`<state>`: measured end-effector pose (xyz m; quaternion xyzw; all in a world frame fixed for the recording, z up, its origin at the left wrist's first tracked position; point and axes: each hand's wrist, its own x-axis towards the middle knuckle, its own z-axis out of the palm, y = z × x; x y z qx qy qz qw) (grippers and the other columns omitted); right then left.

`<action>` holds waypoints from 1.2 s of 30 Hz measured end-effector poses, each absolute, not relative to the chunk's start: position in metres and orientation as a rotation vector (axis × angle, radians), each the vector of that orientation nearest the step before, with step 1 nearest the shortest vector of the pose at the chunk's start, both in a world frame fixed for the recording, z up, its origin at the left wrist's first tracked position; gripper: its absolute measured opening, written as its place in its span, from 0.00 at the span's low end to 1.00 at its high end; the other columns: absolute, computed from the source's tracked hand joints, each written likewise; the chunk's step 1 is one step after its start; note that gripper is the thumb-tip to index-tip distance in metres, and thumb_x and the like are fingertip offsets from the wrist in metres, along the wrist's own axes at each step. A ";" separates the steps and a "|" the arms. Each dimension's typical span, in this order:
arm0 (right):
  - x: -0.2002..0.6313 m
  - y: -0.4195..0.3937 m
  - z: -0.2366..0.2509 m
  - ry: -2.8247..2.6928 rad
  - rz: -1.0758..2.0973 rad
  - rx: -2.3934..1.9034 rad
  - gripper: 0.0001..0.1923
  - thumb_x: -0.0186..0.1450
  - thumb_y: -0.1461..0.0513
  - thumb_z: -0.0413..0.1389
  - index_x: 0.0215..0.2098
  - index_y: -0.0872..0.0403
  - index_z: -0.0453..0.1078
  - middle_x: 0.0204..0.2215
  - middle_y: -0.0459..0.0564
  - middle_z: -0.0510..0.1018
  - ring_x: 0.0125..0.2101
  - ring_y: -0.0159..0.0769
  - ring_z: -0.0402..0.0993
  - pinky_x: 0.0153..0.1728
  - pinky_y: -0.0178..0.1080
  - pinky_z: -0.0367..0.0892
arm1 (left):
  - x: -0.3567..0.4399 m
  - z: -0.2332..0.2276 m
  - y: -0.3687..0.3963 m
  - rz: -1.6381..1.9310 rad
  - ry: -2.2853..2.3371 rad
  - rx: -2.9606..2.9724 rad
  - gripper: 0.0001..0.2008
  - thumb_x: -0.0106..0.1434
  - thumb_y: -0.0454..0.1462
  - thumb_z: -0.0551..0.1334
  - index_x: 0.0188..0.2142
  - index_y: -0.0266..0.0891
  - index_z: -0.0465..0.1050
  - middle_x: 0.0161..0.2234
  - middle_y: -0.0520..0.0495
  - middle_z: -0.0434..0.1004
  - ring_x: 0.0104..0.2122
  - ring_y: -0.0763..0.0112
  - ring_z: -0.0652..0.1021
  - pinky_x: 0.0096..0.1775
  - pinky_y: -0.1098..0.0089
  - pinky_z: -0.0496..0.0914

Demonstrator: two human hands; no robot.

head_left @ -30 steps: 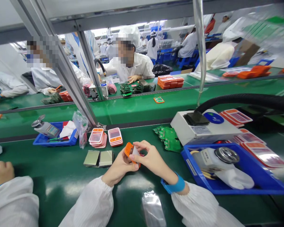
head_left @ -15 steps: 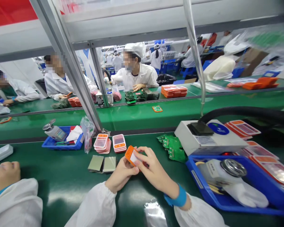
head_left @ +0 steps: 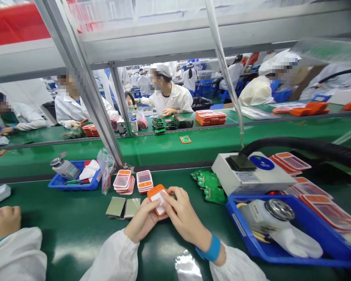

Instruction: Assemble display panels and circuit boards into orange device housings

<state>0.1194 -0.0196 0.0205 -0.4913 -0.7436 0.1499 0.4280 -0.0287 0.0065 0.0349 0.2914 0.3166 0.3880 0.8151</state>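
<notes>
Both hands meet over the green worktop (head_left: 76,230) and grasp one orange case (head_left: 157,198) between them. The left hand (head_left: 142,220) comes in from 7 o'clock, palm half up, fingers curled under the case's near edge and thumb along its side. The right hand (head_left: 185,218) comes in from 5 o'clock, its wrist in a blue band (head_left: 209,249), with the fingertips pressed on the case's white face. The case is tilted, face up toward the camera, held just above the worktop. Both forearms are in white sleeves.

At 10 o'clock of the case, just beside it, stand two small stacks of orange-rimmed cases (head_left: 133,182). At 9 o'clock two grey plates (head_left: 123,207) lie flat side by side. At 2 o'clock lies a heap of green boards (head_left: 210,183), touching a white box (head_left: 251,177) with a black hose (head_left: 304,148) behind it. At 3 o'clock a blue tray (head_left: 242,230) holds a dispenser bottle (head_left: 269,212) and a white cloth (head_left: 295,242). Far out at 9 o'clock a smaller blue bin (head_left: 73,181) holds another bottle, with a plastic bag (head_left: 105,169) beside it.

At 8 o'clock a co-worker's hand (head_left: 2,220) rests on the worktop, well apart. Across the belt, beyond the metal frame, people in white coats sit at work.
</notes>
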 end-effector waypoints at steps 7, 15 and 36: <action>0.118 -0.014 0.017 -1.420 0.858 -1.203 0.16 0.66 0.53 0.50 0.46 0.52 0.71 0.36 0.51 0.72 0.38 0.39 0.69 0.41 0.44 0.66 | -0.027 0.038 0.008 0.766 0.781 0.692 0.18 0.56 0.32 0.63 0.48 0.34 0.69 0.40 0.40 0.80 0.35 0.62 0.80 0.35 0.66 0.76; 0.113 -0.004 0.008 -0.985 1.111 -1.076 0.21 0.53 0.53 0.61 0.42 0.55 0.69 0.24 0.44 0.70 0.26 0.33 0.66 0.29 0.36 0.64 | -0.026 0.037 0.006 0.741 0.768 0.772 0.19 0.59 0.37 0.63 0.49 0.34 0.65 0.42 0.37 0.79 0.33 0.60 0.81 0.31 0.69 0.75; 0.108 -0.007 0.008 -0.987 1.117 -1.107 0.19 0.54 0.56 0.60 0.41 0.55 0.68 0.26 0.46 0.74 0.27 0.36 0.71 0.31 0.38 0.67 | -0.025 0.032 0.006 0.742 0.775 0.873 0.25 0.56 0.38 0.67 0.51 0.36 0.61 0.44 0.36 0.77 0.31 0.60 0.81 0.27 0.70 0.74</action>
